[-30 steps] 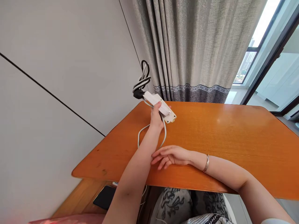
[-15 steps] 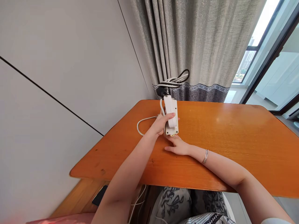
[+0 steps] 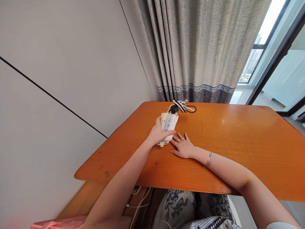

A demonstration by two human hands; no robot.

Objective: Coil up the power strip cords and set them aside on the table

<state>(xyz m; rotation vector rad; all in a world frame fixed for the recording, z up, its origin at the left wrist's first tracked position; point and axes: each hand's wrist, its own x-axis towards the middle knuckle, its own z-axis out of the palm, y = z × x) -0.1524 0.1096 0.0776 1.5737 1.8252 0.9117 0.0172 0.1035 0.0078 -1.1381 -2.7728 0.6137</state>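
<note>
My left hand (image 3: 157, 133) is closed around the near end of a white power strip (image 3: 167, 124) that rests on the orange wooden table (image 3: 238, 140). The strip's socket face with blue marks points up. A black plug and a bundle of white and black cords (image 3: 183, 107) lie on the table at the strip's far end. My right hand (image 3: 183, 147) lies flat on the table just right of the strip, fingers spread, holding nothing. A thin bracelet (image 3: 209, 159) is on my right wrist.
A grey curtain (image 3: 197, 47) hangs behind the table, a plain wall (image 3: 59, 79) stands to the left, and a window (image 3: 267, 41) is at the right. White cables (image 3: 139, 205) hang below the table's near edge. Patterned fabric (image 3: 176, 210) covers my lap.
The power strip was held up in the air, then turned and lowered onto the table with its sockets facing up. The cord bundle came down onto the table. My right hand slid forward beside it.
</note>
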